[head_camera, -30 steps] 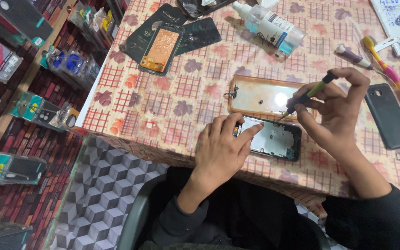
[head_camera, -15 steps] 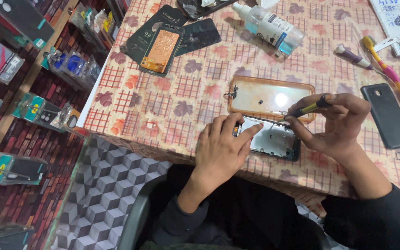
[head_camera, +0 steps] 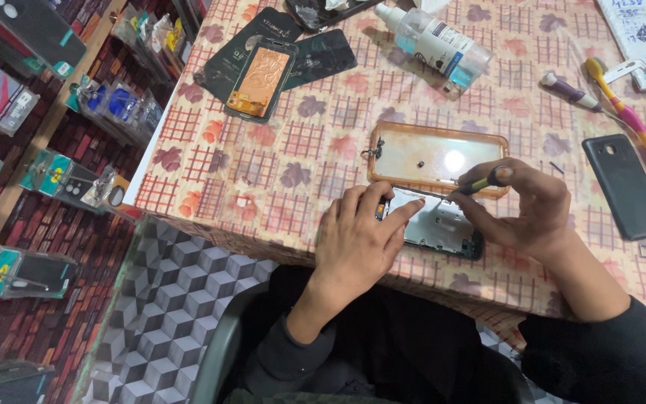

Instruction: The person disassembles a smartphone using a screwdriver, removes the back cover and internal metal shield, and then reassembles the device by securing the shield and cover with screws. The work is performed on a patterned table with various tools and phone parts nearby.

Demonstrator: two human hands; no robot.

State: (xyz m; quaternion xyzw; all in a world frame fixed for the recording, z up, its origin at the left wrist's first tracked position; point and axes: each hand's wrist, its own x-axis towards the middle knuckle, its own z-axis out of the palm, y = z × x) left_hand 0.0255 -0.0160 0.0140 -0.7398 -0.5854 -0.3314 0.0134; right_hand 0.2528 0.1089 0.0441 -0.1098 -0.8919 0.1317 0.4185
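An opened phone body (head_camera: 437, 222) with its grey inner frame showing lies near the table's front edge. My left hand (head_camera: 357, 243) rests flat on its left end, fingers spread over the edge. My right hand (head_camera: 526, 206) is closed around a small screwdriver (head_camera: 480, 182) with a green and black handle, its tip pointing down at the phone's upper edge. Just behind the phone lies a clear orange-rimmed phone case (head_camera: 437, 158) with a tiny dark screw inside it.
A patterned cloth covers the table (head_camera: 278, 135). A black back cover (head_camera: 626, 187) lies at the right, a toothbrush (head_camera: 629, 120) and a pen-like tool (head_camera: 570, 91) behind it. A spray bottle (head_camera: 434, 39) and a copper-coloured phone panel (head_camera: 262, 78) lie farther back. Shelves of packaged goods stand at the left.
My right hand has lowered the screwdriver from above the orange case to the phone's upper edge. My left hand has stayed on the phone.
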